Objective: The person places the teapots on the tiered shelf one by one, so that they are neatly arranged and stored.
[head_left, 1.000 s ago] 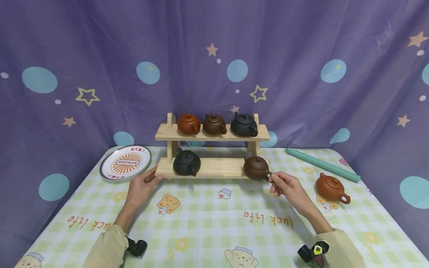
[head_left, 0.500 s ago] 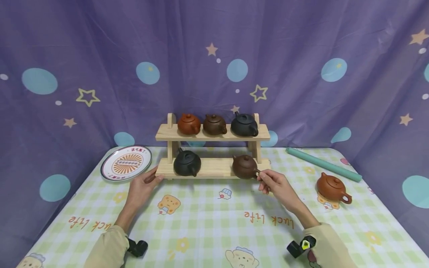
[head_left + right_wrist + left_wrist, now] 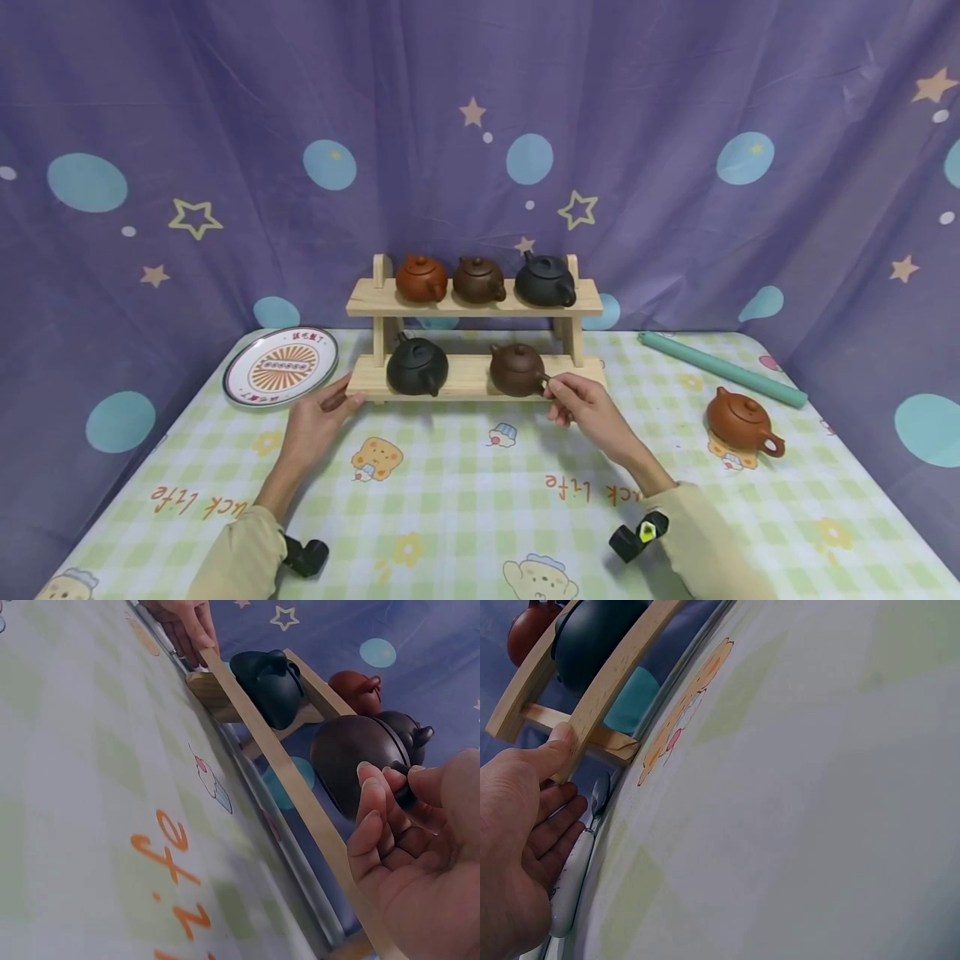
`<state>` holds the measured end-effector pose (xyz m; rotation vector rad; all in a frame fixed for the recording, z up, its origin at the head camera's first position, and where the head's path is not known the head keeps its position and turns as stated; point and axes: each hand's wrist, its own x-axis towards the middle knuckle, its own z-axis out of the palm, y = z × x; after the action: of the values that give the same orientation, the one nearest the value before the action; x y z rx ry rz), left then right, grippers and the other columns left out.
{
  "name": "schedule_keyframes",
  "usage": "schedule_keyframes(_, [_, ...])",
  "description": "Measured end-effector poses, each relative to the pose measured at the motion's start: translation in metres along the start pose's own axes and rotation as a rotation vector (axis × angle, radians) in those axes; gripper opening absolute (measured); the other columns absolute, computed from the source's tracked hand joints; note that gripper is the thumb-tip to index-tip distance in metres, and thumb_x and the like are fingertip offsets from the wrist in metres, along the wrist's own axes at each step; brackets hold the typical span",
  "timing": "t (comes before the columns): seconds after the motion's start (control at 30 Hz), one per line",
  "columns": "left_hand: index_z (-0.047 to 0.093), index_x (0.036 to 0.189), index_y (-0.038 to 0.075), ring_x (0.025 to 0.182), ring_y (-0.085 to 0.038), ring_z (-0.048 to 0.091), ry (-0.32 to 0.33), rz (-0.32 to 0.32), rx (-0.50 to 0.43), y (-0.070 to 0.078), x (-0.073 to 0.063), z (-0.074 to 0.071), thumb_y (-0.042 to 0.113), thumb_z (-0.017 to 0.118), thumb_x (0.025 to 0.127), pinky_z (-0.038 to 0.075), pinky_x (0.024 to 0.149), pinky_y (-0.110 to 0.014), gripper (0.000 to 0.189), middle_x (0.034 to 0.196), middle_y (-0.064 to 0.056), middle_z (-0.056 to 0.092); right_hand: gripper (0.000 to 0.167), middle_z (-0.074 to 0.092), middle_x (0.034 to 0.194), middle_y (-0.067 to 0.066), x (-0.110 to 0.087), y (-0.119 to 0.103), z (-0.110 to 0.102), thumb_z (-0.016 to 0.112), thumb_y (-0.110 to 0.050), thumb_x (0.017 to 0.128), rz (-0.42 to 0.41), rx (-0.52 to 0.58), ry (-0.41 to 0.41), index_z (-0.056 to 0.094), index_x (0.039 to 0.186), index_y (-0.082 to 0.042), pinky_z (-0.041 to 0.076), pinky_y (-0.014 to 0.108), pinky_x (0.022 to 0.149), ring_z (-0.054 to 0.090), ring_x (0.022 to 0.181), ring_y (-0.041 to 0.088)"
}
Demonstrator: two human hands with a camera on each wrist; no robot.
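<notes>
A two-tier wooden shelf (image 3: 474,302) stands at the back of the table. My left hand (image 3: 318,421) grips the left end of its lower board, thumb on top and fingers beneath in the left wrist view. My right hand (image 3: 588,410) pinches the handle of a dark brown teapot (image 3: 517,369), which overlaps the right half of the lower board. To its left on that board sits a black teapot (image 3: 417,367). The upper board bears a reddish teapot (image 3: 421,279), another brown teapot (image 3: 477,280) and a larger black teapot (image 3: 544,280).
On the right of the checkered tablecloth (image 3: 450,500) rests an orange-brown teapot (image 3: 738,419). Behind it lies a long green roll (image 3: 720,368). A patterned plate (image 3: 281,365) lies at the back left. The purple curtain (image 3: 660,100) hangs behind the table.
My right hand has carried the brown teapot leftward, from the right end of the lower board toward its middle. The left hand keeps its place on the shelf.
</notes>
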<state>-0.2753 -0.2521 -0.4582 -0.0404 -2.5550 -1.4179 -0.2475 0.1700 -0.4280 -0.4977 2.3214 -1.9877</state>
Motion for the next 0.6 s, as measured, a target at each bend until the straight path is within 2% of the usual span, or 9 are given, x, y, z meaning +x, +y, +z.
schedule_keyframes(0.6, [0.052, 0.149, 0.002, 0.125, -0.035, 0.063, -0.001, -0.005, 0.005, 0.001, -0.001, 0.0, 0.029, 0.073, 0.1, 0.053, 0.1, -0.034, 0.059, 0.137, -0.021, 0.061, 0.032, 0.063, 0.075, 0.007, 0.021, 0.0, 0.025, 0.047, -0.014, 0.113, 0.002, 0.036, 0.001, 0.06, 0.108, 0.015, 0.054, 0.026, 0.059, 0.059, 0.065, 0.013])
